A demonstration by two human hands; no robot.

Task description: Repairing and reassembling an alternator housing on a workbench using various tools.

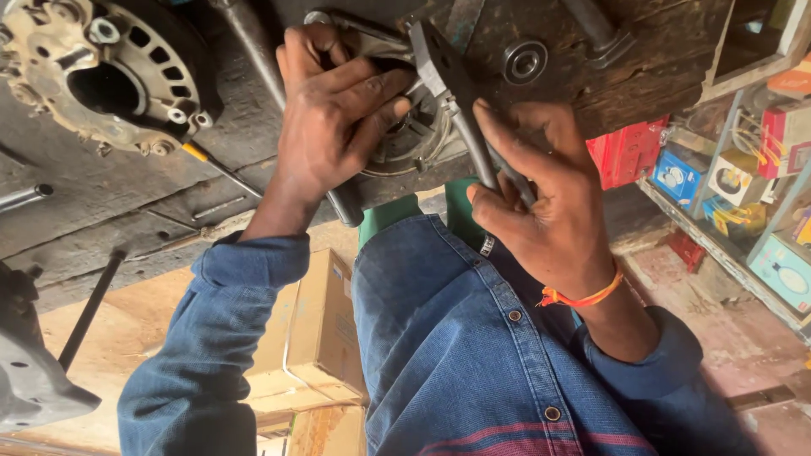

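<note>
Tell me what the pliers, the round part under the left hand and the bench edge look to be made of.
Pliers: dark steel by the look, dull grey sheen, bare handles. Round part: probably cast metal, grey and grimy, mostly hidden by the left hand. Bench edge: wood, rough, oil-stained, with visible grain. The right hand grips the pliers.

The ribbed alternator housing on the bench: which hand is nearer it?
Left. The left hand grips the round metal part just beside the housing; the right hand, holding pliers, sits farther off.

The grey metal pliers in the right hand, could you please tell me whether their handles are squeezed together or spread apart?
Squeezed together: the right hand wraps both handles of the grey metal pliers, which lie side by side; the tips are hidden at the round metal part.
</note>
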